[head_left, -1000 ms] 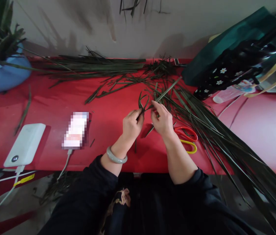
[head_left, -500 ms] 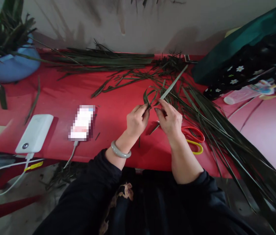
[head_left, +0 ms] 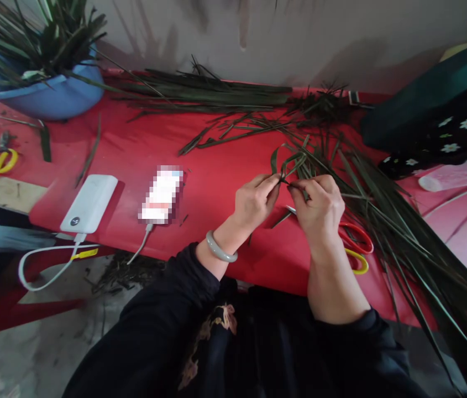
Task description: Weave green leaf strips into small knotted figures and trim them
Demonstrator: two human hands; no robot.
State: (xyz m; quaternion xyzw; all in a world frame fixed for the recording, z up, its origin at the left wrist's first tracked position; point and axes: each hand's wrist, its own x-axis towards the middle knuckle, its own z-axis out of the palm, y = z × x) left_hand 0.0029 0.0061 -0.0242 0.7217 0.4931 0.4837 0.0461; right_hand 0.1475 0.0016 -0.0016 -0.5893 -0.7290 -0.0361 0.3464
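Observation:
Between my hands a thin green leaf strip is bent into loops that stand up above my fingers. My left hand, with a grey bangle on its wrist, pinches the strip at the base of the loops. Close beside it, my right hand is closed in a pinch on the strip's other part; a length of leaf sticks out to the right behind its knuckles. Scissors with red and yellow handles lie partly under my right hand and wrist, their tip showing to its left.
Long leaves spread along the right side, and a leaf bundle lies by the wall. A phone, a white power bank, a blue basin of leaves and a second pair of scissors are at the left.
My view has swung left, so things appear further right. My right hand has turned, knuckles up, and the strip that pointed up and away now lies behind it. The loops have opened wider.

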